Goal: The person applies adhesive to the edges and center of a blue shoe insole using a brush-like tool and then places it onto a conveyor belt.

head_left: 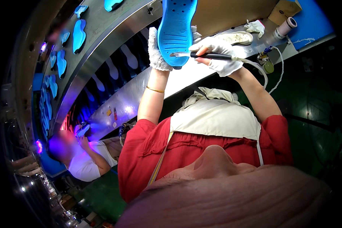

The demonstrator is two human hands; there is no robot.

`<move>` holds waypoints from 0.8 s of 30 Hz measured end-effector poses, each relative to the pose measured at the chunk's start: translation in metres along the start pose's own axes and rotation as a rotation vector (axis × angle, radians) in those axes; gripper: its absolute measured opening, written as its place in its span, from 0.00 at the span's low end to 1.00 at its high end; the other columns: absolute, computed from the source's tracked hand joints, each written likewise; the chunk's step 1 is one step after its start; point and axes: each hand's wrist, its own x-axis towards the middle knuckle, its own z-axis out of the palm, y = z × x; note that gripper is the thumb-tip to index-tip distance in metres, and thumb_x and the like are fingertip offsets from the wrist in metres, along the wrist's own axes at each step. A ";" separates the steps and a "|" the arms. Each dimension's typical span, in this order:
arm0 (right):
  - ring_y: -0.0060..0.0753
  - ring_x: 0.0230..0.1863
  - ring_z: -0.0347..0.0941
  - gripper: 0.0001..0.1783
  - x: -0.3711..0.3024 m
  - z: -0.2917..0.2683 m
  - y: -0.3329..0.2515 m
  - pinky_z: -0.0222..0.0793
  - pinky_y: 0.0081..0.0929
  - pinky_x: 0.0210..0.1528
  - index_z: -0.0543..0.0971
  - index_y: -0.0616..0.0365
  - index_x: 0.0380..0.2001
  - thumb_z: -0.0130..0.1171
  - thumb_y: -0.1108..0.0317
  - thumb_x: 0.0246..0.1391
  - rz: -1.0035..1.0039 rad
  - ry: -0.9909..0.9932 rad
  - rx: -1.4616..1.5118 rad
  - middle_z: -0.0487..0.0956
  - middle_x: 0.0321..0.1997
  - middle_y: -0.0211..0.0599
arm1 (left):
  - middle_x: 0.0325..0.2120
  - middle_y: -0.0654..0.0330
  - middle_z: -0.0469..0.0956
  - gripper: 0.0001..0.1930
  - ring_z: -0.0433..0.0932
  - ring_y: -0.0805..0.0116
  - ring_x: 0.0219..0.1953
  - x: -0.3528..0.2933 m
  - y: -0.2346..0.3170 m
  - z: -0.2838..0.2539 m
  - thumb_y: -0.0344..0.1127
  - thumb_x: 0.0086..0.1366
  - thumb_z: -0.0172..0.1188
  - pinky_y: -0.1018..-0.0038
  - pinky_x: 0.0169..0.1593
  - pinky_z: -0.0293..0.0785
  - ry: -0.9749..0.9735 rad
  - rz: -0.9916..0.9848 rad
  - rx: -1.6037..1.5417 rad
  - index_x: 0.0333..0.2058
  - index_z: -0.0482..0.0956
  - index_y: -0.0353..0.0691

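Conveyor rack [102,41], a curved metal band, runs from 9 o'clock up to 12 o'clock and carries a row of blue soles [79,35] on its outer face. Co-worker in white shirt [85,161] sits at 8 o'clock under violet light, well apart from the wearer. Left hand [155,49], in a white knit glove, is raised at 12 o'clock with fingers wrapped behind the blue shoe sole [176,30], gripping it closed along its left edge; the sole stands upright, tread face toward the camera. Right hand [218,55], also gloved, is closed around a black-handled tool [211,56] held level, its tip touching the lower right part of the sole. White cord [260,70] trails from the tool toward 2 o'clock. White shoe [235,37] lies on the workbench [262,41] just beyond the right hand, with a white roll [285,27] at 1 o'clock.
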 end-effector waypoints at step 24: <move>0.31 0.40 0.77 0.08 0.041 -0.026 -0.004 0.72 0.28 0.46 0.80 0.57 0.28 0.68 0.74 0.40 0.266 -0.396 -0.204 0.81 0.36 0.34 | 0.36 0.57 0.80 0.22 0.79 0.70 0.34 0.007 0.018 0.008 0.52 0.62 0.60 0.76 0.38 0.78 0.413 -0.160 0.668 0.43 0.79 0.39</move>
